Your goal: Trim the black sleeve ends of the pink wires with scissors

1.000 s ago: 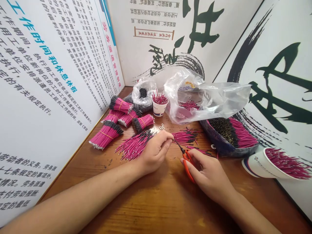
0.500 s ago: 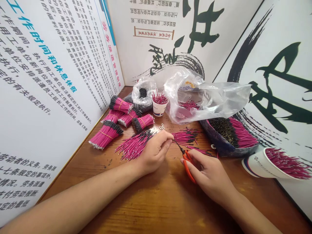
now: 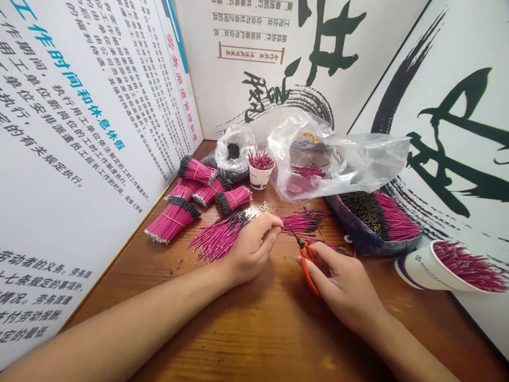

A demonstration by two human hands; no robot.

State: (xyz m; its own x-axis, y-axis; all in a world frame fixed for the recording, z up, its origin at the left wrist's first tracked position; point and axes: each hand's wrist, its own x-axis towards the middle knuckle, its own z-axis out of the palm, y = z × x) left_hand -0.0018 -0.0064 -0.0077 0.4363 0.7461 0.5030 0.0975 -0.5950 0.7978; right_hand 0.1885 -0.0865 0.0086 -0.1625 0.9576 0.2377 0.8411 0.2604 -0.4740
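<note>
My left hand is closed in a pinch near the middle of the wooden table; a small dark tip shows at its fingertips, too small to name. My right hand grips orange-handled pliers or snips, whose thin dark jaws point up and left, a short way right of my left fingertips. Loose pink wires with black ends lie beside and behind my left hand. Another loose pile of pink wires spreads behind the tool. A small white looped item sits just beyond my left knuckles.
Banded pink wire bundles are stacked at the left. Behind stand a paper cup of wires, a bag of black pieces and a clear plastic bag. A dark tray and a tilted cup are at right.
My right hand and the orange tool have shifted slightly right, and the jaws have moved away from my left fingertips. My left hand is nearly unchanged.
</note>
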